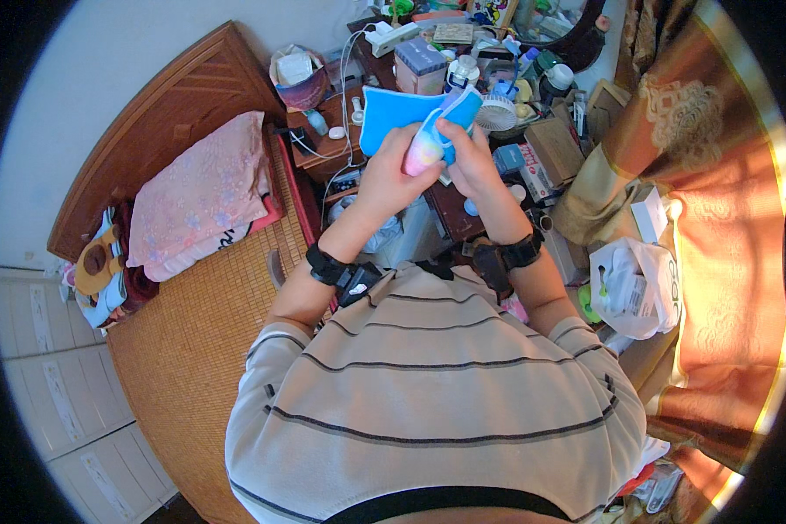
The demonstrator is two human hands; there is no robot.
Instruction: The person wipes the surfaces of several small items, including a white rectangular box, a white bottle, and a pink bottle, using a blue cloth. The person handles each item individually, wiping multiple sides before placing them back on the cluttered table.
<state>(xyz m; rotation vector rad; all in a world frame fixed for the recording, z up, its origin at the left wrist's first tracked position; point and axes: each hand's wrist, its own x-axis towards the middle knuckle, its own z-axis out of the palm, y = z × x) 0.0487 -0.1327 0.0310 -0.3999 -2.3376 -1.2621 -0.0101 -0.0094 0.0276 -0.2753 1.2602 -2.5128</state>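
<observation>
Both hands are raised in front of me, close together, around a bright blue fabric piece (pixel 399 112) with pale edging. My left hand (pixel 390 160) grips its lower left part and a rounded pastel pink-and-yellow object (pixel 424 154), whose kind I cannot tell. On the other side, my right hand (pixel 470 157) pinches the folded right part of the fabric with thumb and fingers. A thin pale loop (pixel 432 128) runs across the blue between the two hands. The fingers behind the fabric are hidden. Black straps circle both forearms.
Beyond my hands, a crowded wooden table holds a white fan (pixel 496 112), a box (pixel 420 65), a bottle (pixel 462 71) and a power strip (pixel 393 39). A bed with a woven mat (pixel 216 327) lies left. A white plastic bag (pixel 632 288) and curtain (pixel 727 281) are right.
</observation>
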